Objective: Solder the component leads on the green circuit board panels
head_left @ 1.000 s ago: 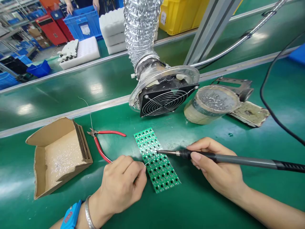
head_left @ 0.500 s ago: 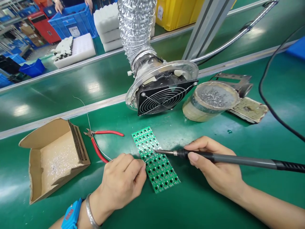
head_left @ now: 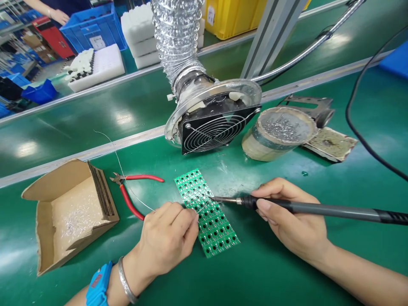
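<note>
A green circuit board panel [head_left: 207, 212] lies flat on the green bench. My right hand [head_left: 293, 221] is closed round a dark soldering iron [head_left: 318, 208] held like a pen. Its tip touches the board's right edge near the middle. My left hand [head_left: 167, 238] is pinched on a thin solder wire [head_left: 127, 187], feeding its end to the same spot beside the iron's tip. The wire arcs up and back to the left. On my left wrist sit a blue strap and a metal bangle.
A fume extractor fan [head_left: 216, 123] on a foil duct stands just behind the board. Red-handled cutters [head_left: 130, 191] and an open cardboard box [head_left: 70, 212] of small parts lie left. A solder-splattered tin [head_left: 280, 131] and sponge tray [head_left: 331, 144] sit right. Another person's hand [head_left: 59, 16] shows far back.
The iron's tip and the wire's end have shifted slightly up along the board. Both hands keep their grip. The view has drifted a little.
</note>
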`<state>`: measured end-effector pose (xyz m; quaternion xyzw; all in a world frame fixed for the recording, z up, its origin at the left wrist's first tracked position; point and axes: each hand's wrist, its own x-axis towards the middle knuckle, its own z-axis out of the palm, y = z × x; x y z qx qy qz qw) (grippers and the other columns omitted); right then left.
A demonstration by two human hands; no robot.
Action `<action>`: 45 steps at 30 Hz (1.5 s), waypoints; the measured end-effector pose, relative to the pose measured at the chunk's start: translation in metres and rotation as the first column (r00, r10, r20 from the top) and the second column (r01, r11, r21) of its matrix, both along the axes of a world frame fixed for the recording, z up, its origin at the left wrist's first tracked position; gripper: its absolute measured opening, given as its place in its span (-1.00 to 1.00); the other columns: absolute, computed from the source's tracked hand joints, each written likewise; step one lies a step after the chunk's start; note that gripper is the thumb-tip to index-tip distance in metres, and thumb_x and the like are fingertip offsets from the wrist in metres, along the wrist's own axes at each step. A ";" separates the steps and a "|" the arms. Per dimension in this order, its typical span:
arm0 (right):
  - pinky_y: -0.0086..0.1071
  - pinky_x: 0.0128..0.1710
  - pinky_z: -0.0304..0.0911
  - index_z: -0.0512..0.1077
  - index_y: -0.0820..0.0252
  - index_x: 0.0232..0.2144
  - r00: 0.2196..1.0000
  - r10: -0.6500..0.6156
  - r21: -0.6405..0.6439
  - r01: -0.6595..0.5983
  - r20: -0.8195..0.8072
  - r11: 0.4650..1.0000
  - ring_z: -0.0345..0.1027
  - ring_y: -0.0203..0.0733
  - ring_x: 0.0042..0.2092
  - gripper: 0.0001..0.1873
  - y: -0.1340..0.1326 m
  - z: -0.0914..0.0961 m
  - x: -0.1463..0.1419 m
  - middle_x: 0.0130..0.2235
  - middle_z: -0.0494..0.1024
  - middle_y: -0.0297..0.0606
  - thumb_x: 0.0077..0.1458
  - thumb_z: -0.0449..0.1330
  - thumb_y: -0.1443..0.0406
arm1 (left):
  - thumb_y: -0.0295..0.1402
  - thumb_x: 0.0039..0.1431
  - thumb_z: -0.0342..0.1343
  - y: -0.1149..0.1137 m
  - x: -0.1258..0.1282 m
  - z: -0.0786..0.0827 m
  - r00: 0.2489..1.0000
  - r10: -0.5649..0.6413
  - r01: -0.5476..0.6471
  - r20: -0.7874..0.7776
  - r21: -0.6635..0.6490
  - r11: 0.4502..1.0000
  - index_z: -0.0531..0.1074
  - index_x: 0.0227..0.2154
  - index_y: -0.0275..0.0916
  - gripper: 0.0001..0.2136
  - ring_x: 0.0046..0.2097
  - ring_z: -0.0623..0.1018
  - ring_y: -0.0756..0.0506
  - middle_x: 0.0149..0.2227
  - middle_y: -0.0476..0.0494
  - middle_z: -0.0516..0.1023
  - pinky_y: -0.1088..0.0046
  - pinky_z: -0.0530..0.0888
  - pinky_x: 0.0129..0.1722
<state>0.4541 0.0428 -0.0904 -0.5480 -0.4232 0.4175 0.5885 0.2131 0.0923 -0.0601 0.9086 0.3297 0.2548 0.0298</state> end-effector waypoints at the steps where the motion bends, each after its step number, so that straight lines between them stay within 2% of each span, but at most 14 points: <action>1: -0.46 -0.62 -0.01 0.51 0.12 -0.38 1.000 -0.001 -0.004 0.001 0.005 1.000 0.12 -0.37 -0.59 -0.97 0.000 0.001 0.000 -0.60 0.36 -0.41 0.07 0.26 0.35 | -0.47 0.18 0.14 0.001 0.000 -0.001 1.000 0.001 -0.001 -0.006 0.003 1.000 0.43 -0.40 -0.25 -0.95 -0.50 0.33 0.01 -0.54 0.02 0.36 0.43 0.24 -0.52; 8: -0.46 -0.61 0.02 0.51 0.11 -0.37 1.000 -0.008 0.001 0.008 0.003 1.000 0.12 -0.38 -0.59 -0.97 -0.002 -0.002 0.002 -0.60 0.35 -0.42 0.07 0.28 0.30 | -0.46 0.20 0.13 0.005 0.002 -0.005 1.000 -0.005 0.005 -0.015 0.006 1.000 0.41 -0.41 -0.25 -0.93 -0.50 0.32 0.00 -0.54 0.01 0.36 0.42 0.24 -0.52; 12: -0.45 -0.60 0.04 0.51 0.12 -0.34 0.999 -0.022 0.043 0.024 -0.039 0.999 0.10 -0.37 -0.60 -0.87 -0.004 -0.001 0.004 -0.60 0.33 -0.42 0.08 0.30 0.20 | -0.47 0.21 0.11 0.001 -0.001 0.003 1.000 0.010 -0.010 0.014 -0.023 1.000 0.41 -0.34 -0.23 -0.97 -0.50 0.33 0.01 -0.52 0.03 0.36 0.44 0.26 -0.51; 15: -0.45 -0.59 0.09 0.49 0.11 -0.30 0.999 0.030 0.052 -0.029 -0.029 0.998 0.16 -0.34 -0.56 -0.84 -0.008 0.002 0.002 -0.52 0.41 -0.36 0.10 0.29 0.17 | -0.49 0.22 0.07 -0.007 -0.008 0.014 0.998 0.033 -0.028 0.050 -0.101 0.994 0.36 -0.30 -0.23 -0.96 -0.50 0.32 0.03 -0.52 0.04 0.33 0.47 0.27 -0.51; 19: -0.46 -0.59 0.16 0.46 0.09 -0.27 0.984 0.136 0.028 -0.140 0.114 0.990 0.22 -0.31 -0.54 -0.90 -0.012 0.011 -0.009 -0.50 0.43 -0.36 0.12 0.25 0.25 | -0.53 0.20 0.04 -0.022 -0.023 0.021 0.999 0.034 -0.031 0.016 -0.168 0.985 0.31 -0.35 -0.22 -0.92 -0.50 0.33 0.02 -0.51 0.03 0.34 0.47 0.29 -0.51; 24: -0.52 -0.64 0.14 0.42 0.09 -0.31 0.937 0.177 0.066 -0.206 0.299 0.976 0.19 -0.36 -0.61 -0.91 -0.009 0.013 -0.022 -0.59 0.38 -0.44 0.12 0.19 0.39 | -0.56 0.15 0.12 -0.037 -0.038 0.015 0.997 0.059 -0.053 0.044 -0.112 0.992 0.33 -0.39 -0.22 -0.87 -0.49 0.34 0.01 -0.53 0.01 0.39 0.46 0.26 -0.51; 29: -0.51 -0.62 0.17 0.41 0.08 -0.29 0.903 0.202 0.036 -0.233 0.379 0.972 0.23 -0.34 -0.59 -0.90 -0.010 0.006 -0.021 -0.58 0.41 -0.44 0.14 0.19 0.39 | -0.56 0.14 0.14 -0.037 -0.045 0.008 0.994 0.094 -0.088 0.059 -0.098 0.991 0.33 -0.41 -0.22 -0.86 -0.49 0.35 0.02 -0.52 0.01 0.42 0.47 0.27 -0.50; 34: -0.47 -0.62 0.16 0.44 0.10 -0.32 0.898 0.217 -0.028 -0.223 0.384 0.974 0.21 -0.32 -0.60 -0.96 -0.014 0.007 -0.022 -0.59 0.41 -0.41 0.12 0.22 0.33 | -0.55 0.15 0.13 -0.033 -0.045 0.004 0.993 0.099 -0.093 0.059 -0.091 0.991 0.33 -0.43 -0.22 -0.87 -0.49 0.35 0.02 -0.53 0.01 0.43 0.46 0.28 -0.49; 38: -0.42 -0.59 0.13 0.46 0.09 -0.33 0.930 0.176 -0.087 -0.157 0.323 0.984 0.18 -0.29 -0.58 -0.96 -0.017 0.009 -0.028 -0.57 0.40 -0.39 0.11 0.24 0.27 | -0.55 0.16 0.12 -0.032 -0.044 0.002 0.994 0.098 -0.093 0.045 -0.092 0.991 0.35 -0.43 -0.23 -0.88 -0.49 0.35 0.01 -0.53 0.01 0.44 0.46 0.29 -0.48; 45: -0.39 -0.59 0.10 0.48 0.08 -0.32 0.947 0.152 -0.116 -0.124 0.282 0.985 0.18 -0.28 -0.57 -0.94 -0.020 0.009 -0.030 -0.56 0.41 -0.37 0.10 0.27 0.26 | -0.57 0.13 0.15 -0.031 -0.042 0.002 0.995 0.081 -0.077 0.050 -0.086 0.993 0.35 -0.42 -0.23 -0.87 -0.49 0.32 0.00 -0.53 0.01 0.45 0.44 0.28 -0.49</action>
